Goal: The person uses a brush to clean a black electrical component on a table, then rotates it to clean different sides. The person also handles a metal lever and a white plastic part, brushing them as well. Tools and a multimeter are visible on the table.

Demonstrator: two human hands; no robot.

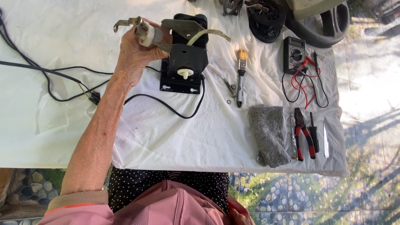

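On white cloth-covered surface (166,137), left hand (135,56) closed around white cylindrical end (146,33) of black motor assembly (185,58) near far edge; likely heavy, rigid, metal-edged, best gripped at black housing; right hand out of view.

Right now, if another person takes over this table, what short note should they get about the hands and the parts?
Left hand: raised over the table, fingers closed on a white part with a metal arm, beside the black motor unit.
Right hand: low at the picture's bottom edge, by the lap; cannot tell whether it holds anything.
Motor unit stands on the cloth, cord trailing.
Lying untouched: brush, meter, grey rag, pliers.
Done and left: cannot tell from this view.
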